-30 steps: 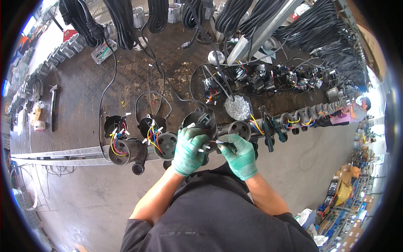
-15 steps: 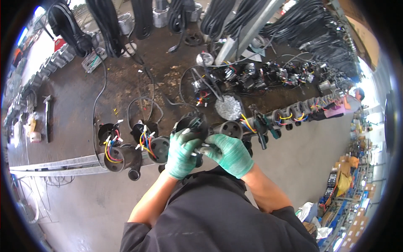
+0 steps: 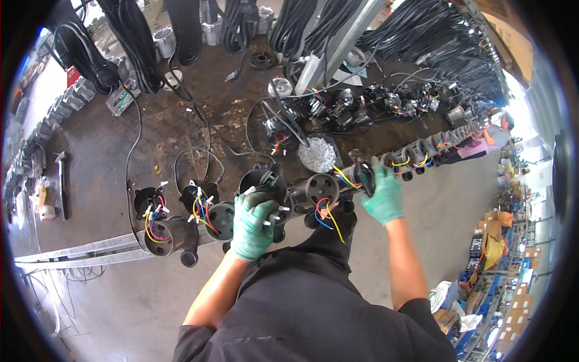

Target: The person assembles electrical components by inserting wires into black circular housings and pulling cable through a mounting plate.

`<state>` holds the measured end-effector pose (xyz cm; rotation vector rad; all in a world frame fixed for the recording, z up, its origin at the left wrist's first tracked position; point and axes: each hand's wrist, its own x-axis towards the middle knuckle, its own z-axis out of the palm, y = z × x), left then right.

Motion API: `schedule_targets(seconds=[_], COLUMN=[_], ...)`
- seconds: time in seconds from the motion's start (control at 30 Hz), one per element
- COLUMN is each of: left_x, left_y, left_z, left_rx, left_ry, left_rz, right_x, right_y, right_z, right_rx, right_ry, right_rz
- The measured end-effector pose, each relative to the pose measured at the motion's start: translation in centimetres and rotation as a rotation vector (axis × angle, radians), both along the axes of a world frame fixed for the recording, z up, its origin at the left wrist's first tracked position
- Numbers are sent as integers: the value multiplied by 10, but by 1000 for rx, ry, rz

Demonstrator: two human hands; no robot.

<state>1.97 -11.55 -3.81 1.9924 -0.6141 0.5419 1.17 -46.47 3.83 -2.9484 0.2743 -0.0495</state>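
My left hand (image 3: 253, 226), in a green glove, is closed over the near side of a dark round motor housing (image 3: 262, 181). Small white wire caps (image 3: 283, 209) stick out between its fingers; any wires behind them are hidden. My right hand (image 3: 384, 196), also gloved, is out to the right, its fingers around the handles of dark pliers (image 3: 363, 174) at the bench edge. The glove covers part of the pliers. Between my hands, a pump casing (image 3: 321, 189) trails red, blue and yellow wires (image 3: 329, 220) over the edge.
A round container of white caps (image 3: 317, 154) stands behind the casings. More wired casings (image 3: 160, 235) line the bench edge on both sides. Black cable bundles (image 3: 181, 36) hang at the back. A hammer (image 3: 61, 184) lies far left. Another person (image 3: 497, 136) is at the far right.
My right hand has left my left hand and moved right to the pliers. The casing with loose red, blue and yellow wires is now uncovered. My left hand stays at the housing.
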Motion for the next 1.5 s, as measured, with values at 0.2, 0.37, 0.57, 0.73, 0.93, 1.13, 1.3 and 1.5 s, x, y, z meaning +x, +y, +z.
schedule_targets(seconds=[0.2, 0.37, 0.57, 0.73, 0.93, 1.13, 1.3, 1.5], left_x=[0, -1, 0, -1, 0, 1, 1, 3], left_y=[3, 2, 4, 5, 5, 7, 10, 7], left_z=[2, -2, -2, -1, 5, 3, 4, -2], left_rx=[0, -93, -66, -64, -57, -56, -51, -21], left_ry=[14, 65, 64, 77, 48, 24, 22, 9], left_rz=[3, -15, -18, -28, -41, -73, -93, -82], right_x=[-46, -57, -50, -48, -46, -51, -50, -55], right_y=[68, 121, 137, 141, 146, 148, 150, 146], right_z=[20, 12, 9, 10, 5, -21, -30, -7], right_rx=[553, 411, 392, 372, 363, 465, 445, 664], right_ry=[-108, -33, -119, -64, 56, 13, -40, 61], right_rz=[255, 382, 456, 496, 469, 477, 496, 493])
